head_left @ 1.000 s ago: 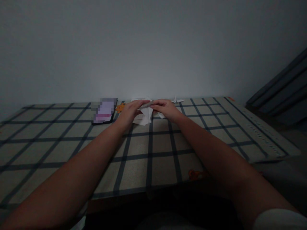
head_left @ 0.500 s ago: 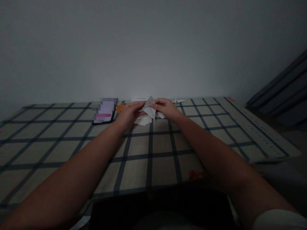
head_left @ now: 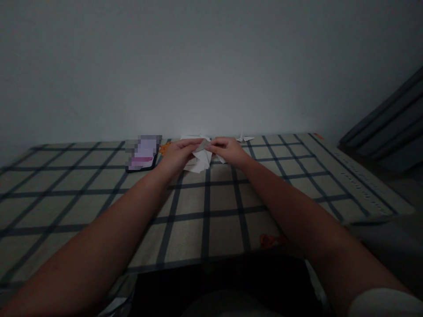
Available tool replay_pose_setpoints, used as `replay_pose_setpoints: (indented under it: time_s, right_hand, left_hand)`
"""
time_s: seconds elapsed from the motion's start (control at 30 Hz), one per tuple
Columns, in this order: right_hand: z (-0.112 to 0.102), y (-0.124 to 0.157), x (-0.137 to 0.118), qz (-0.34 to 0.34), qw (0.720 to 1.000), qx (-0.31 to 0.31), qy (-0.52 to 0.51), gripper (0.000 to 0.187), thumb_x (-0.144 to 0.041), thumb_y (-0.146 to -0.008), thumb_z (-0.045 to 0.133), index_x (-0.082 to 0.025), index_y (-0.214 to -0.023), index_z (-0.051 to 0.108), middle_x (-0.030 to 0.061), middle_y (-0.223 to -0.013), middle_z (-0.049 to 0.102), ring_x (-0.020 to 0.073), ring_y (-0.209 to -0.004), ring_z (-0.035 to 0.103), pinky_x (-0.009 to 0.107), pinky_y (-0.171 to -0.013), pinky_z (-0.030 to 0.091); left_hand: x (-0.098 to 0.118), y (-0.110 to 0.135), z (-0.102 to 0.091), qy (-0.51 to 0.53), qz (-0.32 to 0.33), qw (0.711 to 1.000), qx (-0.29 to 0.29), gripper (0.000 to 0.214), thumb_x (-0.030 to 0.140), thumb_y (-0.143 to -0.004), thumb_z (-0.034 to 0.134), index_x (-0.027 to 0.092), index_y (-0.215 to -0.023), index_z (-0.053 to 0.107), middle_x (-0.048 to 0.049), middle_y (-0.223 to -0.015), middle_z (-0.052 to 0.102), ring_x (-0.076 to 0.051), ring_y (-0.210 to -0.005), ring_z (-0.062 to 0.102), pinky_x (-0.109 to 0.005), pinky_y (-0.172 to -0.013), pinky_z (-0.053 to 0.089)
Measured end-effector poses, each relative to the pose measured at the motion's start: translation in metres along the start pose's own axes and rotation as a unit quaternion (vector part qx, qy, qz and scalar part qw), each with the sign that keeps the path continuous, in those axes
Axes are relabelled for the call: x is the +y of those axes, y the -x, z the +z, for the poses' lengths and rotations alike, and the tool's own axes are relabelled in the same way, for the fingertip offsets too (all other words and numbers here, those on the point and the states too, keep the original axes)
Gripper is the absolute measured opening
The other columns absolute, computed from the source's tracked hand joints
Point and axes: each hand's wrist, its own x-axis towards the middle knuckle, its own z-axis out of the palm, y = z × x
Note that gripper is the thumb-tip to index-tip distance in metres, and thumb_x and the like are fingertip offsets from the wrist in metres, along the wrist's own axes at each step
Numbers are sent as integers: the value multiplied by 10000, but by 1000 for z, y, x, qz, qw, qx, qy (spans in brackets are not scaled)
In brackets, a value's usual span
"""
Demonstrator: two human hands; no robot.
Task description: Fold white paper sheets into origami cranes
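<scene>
White folded paper (head_left: 202,149) sits between my two hands, just above the checked cloth (head_left: 185,220) at the far side of the bench. My left hand (head_left: 180,154) and right hand (head_left: 228,149) meet over it, fingers closed narrowly on its opposite edges. I judge that this two-sided pinch keeps the piece taut and off the pile (head_left: 197,166) lying just under it. That pile is loose white sheets, kept right below my hands where they are easy to reach; how many, I cannot tell. One phone (head_left: 143,155) lies flat to the left, near my left hand, its screen lit and turned my way. One small paper figure (head_left: 243,138) stands apart by the wall, behind my right hand.
</scene>
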Motion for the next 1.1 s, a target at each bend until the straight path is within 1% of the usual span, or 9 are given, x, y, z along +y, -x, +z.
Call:
replay_pose_setpoints:
  time_s: [0.07,0.2,0.3,0.4,0.57,0.73,0.83,0.97,1.1]
  right_hand:
    - [0,0,0,10,1000,22,0,267,-427,-765,704,-163,-775,667,19,-762,646,135,-733,559,275,-700,473]
    - [0,-2,4,20,998,56,-3,342,-496,-767,691,-177,-700,588,-5,-680,576,115,-643,507,256,-621,441]
    - [0,-3,6,26,997,70,-4,357,-501,-766,691,-185,-678,551,-16,-657,542,107,-623,482,249,-598,426]
    - [-1,-3,6,31,997,74,-5,345,-480,-768,697,-185,-680,541,-17,-664,532,106,-629,475,247,-595,420]
    - [-1,-3,7,35,997,67,-14,348,-491,-774,695,-185,-708,543,-22,-673,526,109,-629,488,246,-588,415]
    - [-1,-2,7,28,997,70,-22,329,-458,-776,700,-184,-691,541,-29,-650,523,105,-620,484,244,-594,419]
    - [0,-2,4,18,997,67,-35,293,-424,-783,701,-181,-710,555,-23,-683,548,106,-644,499,247,-619,436]
    - [0,-2,3,19,998,37,-50,235,-392,-798,703,-177,-837,617,-2,-783,606,115,-698,531,250,-641,454]
    - [-2,-2,6,13,997,-2,-72,247,-400,-809,702,-170,-847,623,5,-780,613,114,-688,548,252,-642,475]
  left_hand:
    - [4,1,3,55,-28,998,-15,186,284,-724,742,168,-861,790,-105,-990,766,-189,-843,700,-319,-807,559]
    - [8,2,5,97,-40,993,-53,164,270,-757,708,160,-861,771,-105,-1022,762,-213,-940,711,-367,-922,559]
    - [5,1,3,91,-50,993,-57,159,293,-777,705,166,-861,752,-101,-971,762,-216,-898,721,-396,-905,577]
    - [2,1,1,87,-48,993,-68,215,354,-794,723,169,-900,752,-105,-964,759,-211,-883,719,-394,-878,589]
    - [-1,2,1,83,-38,992,-85,272,419,-777,778,178,-903,770,-101,-983,765,-195,-899,713,-359,-886,585]
    - [-1,3,4,66,-31,995,-70,304,453,-771,789,177,-897,776,-102,-1003,770,-188,-906,718,-346,-906,579]
    - [0,4,4,47,-27,997,-57,344,496,-782,768,168,-887,768,-116,-985,766,-197,-895,719,-353,-897,585]
    - [1,3,3,44,-26,997,-58,355,501,-786,760,160,-885,757,-117,-961,760,-200,-889,718,-360,-892,587]
    - [0,2,1,70,-22,995,-65,300,427,-759,785,157,-888,764,-116,-1024,756,-215,-942,709,-368,-890,586]
